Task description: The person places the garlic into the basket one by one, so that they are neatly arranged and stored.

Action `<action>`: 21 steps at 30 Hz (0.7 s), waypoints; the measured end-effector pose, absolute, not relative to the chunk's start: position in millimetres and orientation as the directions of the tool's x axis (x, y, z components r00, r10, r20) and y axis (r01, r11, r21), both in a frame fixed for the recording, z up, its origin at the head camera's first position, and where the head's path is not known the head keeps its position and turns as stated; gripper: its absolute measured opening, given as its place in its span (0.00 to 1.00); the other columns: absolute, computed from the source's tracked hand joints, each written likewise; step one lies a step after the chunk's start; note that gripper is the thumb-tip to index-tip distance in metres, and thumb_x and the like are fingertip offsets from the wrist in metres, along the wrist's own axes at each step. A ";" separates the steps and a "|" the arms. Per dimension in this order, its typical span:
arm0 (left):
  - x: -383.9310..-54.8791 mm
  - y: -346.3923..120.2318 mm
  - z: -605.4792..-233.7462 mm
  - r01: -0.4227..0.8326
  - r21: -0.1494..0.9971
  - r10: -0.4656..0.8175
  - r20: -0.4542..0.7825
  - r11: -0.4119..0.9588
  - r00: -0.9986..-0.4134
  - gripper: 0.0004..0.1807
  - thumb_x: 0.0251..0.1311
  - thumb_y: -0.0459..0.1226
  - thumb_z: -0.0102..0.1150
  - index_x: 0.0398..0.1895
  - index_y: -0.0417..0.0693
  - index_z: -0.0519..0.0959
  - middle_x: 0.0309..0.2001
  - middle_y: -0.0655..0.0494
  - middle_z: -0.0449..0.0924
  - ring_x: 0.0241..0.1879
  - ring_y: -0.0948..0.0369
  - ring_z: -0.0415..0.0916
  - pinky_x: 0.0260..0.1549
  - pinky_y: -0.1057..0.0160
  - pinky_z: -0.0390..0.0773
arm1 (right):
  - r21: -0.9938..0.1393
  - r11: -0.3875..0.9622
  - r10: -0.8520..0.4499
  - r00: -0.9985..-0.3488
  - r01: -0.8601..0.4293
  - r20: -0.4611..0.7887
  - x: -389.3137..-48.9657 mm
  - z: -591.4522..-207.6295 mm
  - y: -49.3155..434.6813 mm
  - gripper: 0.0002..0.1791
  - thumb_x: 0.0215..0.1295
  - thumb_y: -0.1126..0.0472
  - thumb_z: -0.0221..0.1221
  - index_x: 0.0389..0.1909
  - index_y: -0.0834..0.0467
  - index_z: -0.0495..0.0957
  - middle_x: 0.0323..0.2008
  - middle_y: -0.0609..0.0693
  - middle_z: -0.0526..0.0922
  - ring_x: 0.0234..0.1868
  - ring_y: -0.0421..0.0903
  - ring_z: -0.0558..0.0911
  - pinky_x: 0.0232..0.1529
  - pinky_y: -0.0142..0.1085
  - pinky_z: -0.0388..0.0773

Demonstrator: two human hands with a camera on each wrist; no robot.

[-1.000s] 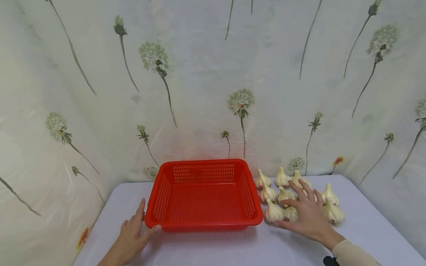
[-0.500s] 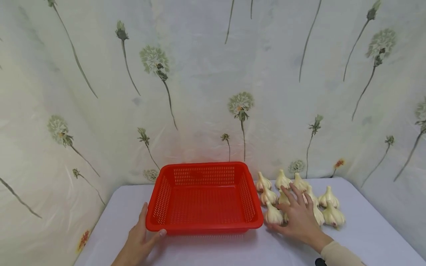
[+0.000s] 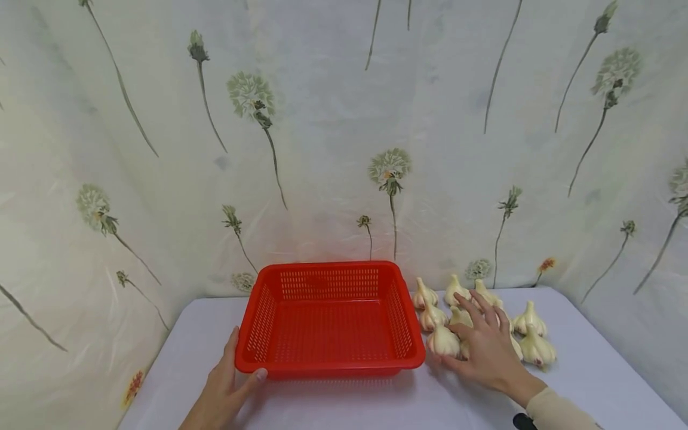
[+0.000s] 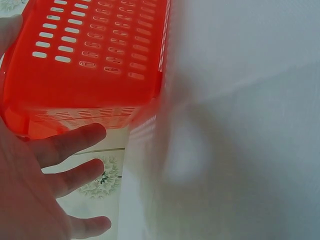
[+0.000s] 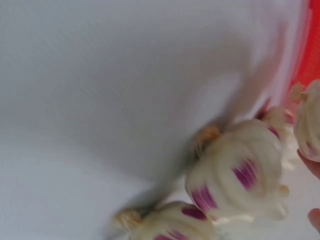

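Observation:
The red plastic basket point(image 3: 333, 365) stands in the middle of the table with slotted sides. At its front left corner is my left hand point(image 3: 221, 382), thumb at the front rim and fingers spread along the left side. In the left wrist view the fingers point(image 4: 75, 177) extend fairly straight beside the basket wall point(image 4: 100, 85). To the right of the basket, my right hand point(image 3: 491, 352) pinches a white garlic bulb point(image 3: 444, 341) between thumb and fingers. That bulb point(image 5: 310, 122) shows at the right edge of the right wrist view, a fingertip point(image 5: 311, 164) against it.
Several garlic bulbs point(image 3: 537, 347) stand in loose rows right of the basket, some hidden behind the right hand. Two purple-streaked bulbs point(image 5: 237, 172) lie close by in the right wrist view. A white cloth point(image 3: 333, 409) covers the table; a flower-printed curtain point(image 3: 322, 149) hangs behind.
My right hand has moved left and down over the bulbs and now pinches the front left one, which has shifted slightly. My left hand has come closer against the basket corner.

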State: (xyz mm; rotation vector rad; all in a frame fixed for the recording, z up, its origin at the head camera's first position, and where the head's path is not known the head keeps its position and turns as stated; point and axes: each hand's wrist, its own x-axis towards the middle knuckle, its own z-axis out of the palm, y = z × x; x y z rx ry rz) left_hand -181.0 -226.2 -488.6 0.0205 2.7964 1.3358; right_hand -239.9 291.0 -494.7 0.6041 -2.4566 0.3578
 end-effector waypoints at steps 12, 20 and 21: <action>-181.8 -227.9 -492.4 0.034 0.787 0.049 0.004 0.615 -0.999 0.61 0.68 0.65 0.60 0.88 0.51 0.35 0.86 0.46 0.50 0.84 0.42 0.50 0.72 0.30 0.64 | -0.197 0.850 -0.303 -0.758 -0.489 0.578 -242.9 -469.8 289.0 0.34 0.44 0.47 0.84 0.54 0.55 0.87 0.57 0.58 0.83 0.65 0.65 0.69 0.47 0.64 0.67; -183.0 -228.5 -495.1 0.051 0.808 0.067 0.014 0.587 -0.998 0.59 0.70 0.62 0.60 0.88 0.52 0.34 0.86 0.48 0.49 0.84 0.43 0.49 0.73 0.29 0.62 | -0.209 0.856 -0.318 -0.799 -0.474 0.510 -248.4 -440.8 283.3 0.36 0.56 0.57 0.78 0.65 0.62 0.78 0.50 0.56 0.87 0.57 0.60 0.71 0.45 0.57 0.67; -183.5 -228.7 -495.9 0.056 0.809 0.068 0.020 0.585 -0.997 0.59 0.70 0.62 0.60 0.88 0.53 0.34 0.86 0.48 0.49 0.84 0.43 0.49 0.73 0.29 0.62 | -0.204 0.856 -0.323 -0.799 -0.476 0.508 -250.0 -436.8 282.0 0.36 0.57 0.57 0.77 0.66 0.63 0.78 0.50 0.57 0.87 0.58 0.61 0.71 0.45 0.58 0.68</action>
